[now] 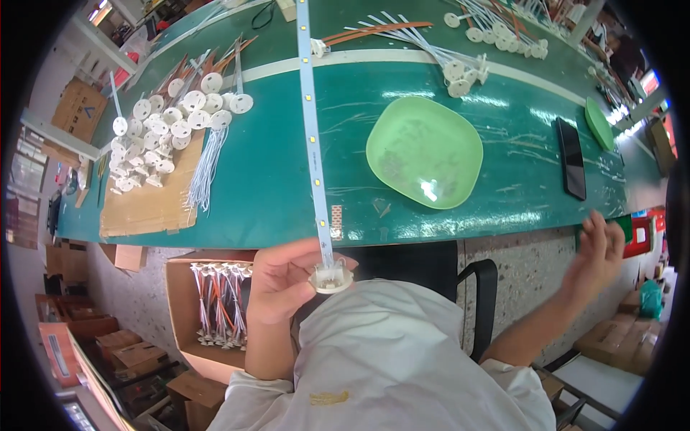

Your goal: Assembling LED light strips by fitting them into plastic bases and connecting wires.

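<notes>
Holding cap (332,281) at strip's (315,161) near end, by near edge of bench (273,165): left hand (280,281) pinching | right hand (596,251) empty, loosely spread | strip meets cap, fastening unclear | pile (180,128) at left, stripless, seemingly outstanding

bowl (425,133) on table (266,154), phone (571,159) to its right, cardboard sheet (144,214) left, strip (311,122) between bowl and sheet

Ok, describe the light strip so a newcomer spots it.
By the near edge of the green table, the left hand holds a round white piece. A long pale strip extends from it; unlike the bundled wires, it's flat, dotted with yellow squares.
</notes>
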A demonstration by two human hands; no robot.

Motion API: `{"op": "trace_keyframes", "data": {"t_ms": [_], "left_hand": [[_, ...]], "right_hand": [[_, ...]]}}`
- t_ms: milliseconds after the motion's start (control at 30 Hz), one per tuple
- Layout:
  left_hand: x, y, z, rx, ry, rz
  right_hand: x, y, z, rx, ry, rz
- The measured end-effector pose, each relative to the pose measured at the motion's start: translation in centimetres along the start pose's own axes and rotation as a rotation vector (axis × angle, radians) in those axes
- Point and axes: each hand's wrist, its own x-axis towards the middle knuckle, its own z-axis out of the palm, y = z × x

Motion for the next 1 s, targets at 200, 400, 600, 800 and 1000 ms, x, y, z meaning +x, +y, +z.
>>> {"op": "trace_keyframes", "data": {"t_ms": [200, 400, 600, 800, 1000], "left_hand": [[1.1, -0.1, -1.2, -0.104, 0.098, 0.118], [1.1, 0.4, -0.7, -0.061, 0.133, 0.136], [0.2, 0.1, -0.1, -0.092, 0.151, 0.161], [-0.6, -0.1, 0.9, -0.037, 0.162, 0.132], [0.4, -1.3, 1.7, -0.068, 0.125, 0.115]], "right_hand": [[2.8, 0.9, -10.6, -1.414, 0.171, -0.028], [-2.5, 0.7, -0.8, -0.787, -0.175, -0.322], [-12.2, -0.9, 12.8, -0.328, -0.860, -0.861], [-13.6, 0.9, 13.2, -0.210, -0.847, -0.954], [-16.6, -1.0, 10.7, 0.374, -0.892, -0.046]]}}
